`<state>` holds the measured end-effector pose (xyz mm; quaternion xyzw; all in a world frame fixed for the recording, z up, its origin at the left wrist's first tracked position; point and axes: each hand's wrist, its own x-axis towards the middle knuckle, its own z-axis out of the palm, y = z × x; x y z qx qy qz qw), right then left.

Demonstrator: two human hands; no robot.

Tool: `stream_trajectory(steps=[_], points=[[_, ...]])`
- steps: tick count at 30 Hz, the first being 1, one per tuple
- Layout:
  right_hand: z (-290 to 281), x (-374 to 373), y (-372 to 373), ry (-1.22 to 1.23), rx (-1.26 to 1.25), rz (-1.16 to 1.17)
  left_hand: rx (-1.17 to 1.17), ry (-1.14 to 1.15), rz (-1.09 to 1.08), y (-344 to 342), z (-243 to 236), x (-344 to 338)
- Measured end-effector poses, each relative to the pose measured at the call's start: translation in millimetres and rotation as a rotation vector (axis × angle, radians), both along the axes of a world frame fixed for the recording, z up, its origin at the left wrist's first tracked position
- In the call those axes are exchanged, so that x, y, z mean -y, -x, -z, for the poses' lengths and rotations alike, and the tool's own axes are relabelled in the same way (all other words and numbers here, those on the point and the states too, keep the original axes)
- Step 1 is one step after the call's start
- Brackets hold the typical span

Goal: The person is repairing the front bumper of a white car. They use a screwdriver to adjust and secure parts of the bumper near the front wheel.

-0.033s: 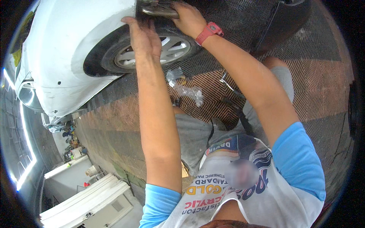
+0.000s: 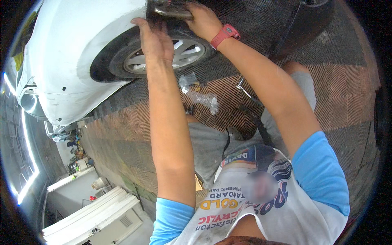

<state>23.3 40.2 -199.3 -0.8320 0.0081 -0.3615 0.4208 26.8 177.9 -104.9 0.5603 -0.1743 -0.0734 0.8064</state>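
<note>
My left hand is raised in front of the car's wheel, palm showing and thumb spread against the edge of the white fender. Its other fingers reach up into the dark wheel arch, their tips hard to see. To its right, my right hand is closed round a worn metal hand tool at the top of the tire. The tool's far end points left to the fender edge, and its exact kind is unclear.
Crumpled clear plastic packaging lies on the ribbed floor mat between my legs and the wheel. A shiny metal tool rests near my right knee. White cabinets stand at the lower left. A dark car panel spans the upper right.
The metal tool in my right hand has tilted very slightly. My left hand has stayed in place.
</note>
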Motion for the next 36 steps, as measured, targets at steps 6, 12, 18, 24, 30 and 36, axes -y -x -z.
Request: stream_trajectory(steps=[6, 12, 18, 24, 30, 36], points=[[9.4, -10.2, -2.8, -0.032, 0.052, 0.086, 0.004, 0.005, 0.008, 2.6, -1.1, -0.7], [0.1, -9.4, -7.3, -0.018, -0.072, 0.011, 0.014, 0.029, 0.023, -0.3, 0.7, -2.1], [9.1, -9.3, -11.3, -0.098, 0.059, -0.035, 0.032, 0.019, 0.012, -2.3, 1.4, -2.7], [10.9, -8.7, -13.5, -0.095, -0.050, -0.011, 0.040, 0.027, 0.005, 4.1, -2.4, 2.6], [-2.2, -8.6, -1.0, -0.133, -0.174, -0.079, 0.013, 0.056, -0.024, 1.8, -0.5, 0.4], [-8.6, -15.2, 19.1, -0.173, -0.204, -0.066, 0.018, 0.059, -0.007, -0.2, 1.7, 0.8]])
